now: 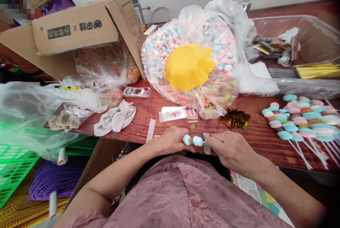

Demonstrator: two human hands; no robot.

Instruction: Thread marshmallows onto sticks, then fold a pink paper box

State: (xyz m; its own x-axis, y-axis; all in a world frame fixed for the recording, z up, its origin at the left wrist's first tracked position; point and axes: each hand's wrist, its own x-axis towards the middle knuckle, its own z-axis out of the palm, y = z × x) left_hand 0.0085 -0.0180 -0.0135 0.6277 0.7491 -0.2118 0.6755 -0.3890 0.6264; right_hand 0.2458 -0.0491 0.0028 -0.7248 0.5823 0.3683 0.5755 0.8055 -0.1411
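A candy skewer point(197, 140) with pale blue, puffy marshmallow-like pieces lies level between my hands at the table's front edge. My left hand point(171, 142) closes around its left end, and its fingers partly cover the candy there. At the other end, my right hand point(231, 150) pinches the thin stick, most of which its fingers hide. Finished-looking candy skewers point(305, 118) in blue, pink and white lie piled to the right, white sticks toward me. Beyond my hands are a printed card packet point(176, 114) and a bunch of gold twist ties point(235, 118).
A yellow wavy-rimmed bowl point(190, 66) rests upside down on a big clear bag of candies point(225, 43). To the left stand an open cardboard box point(77, 29) and grey cloth point(115, 118). A clear plastic bin point(300, 82) is at the right. Below left sits a green basket point(16, 167).
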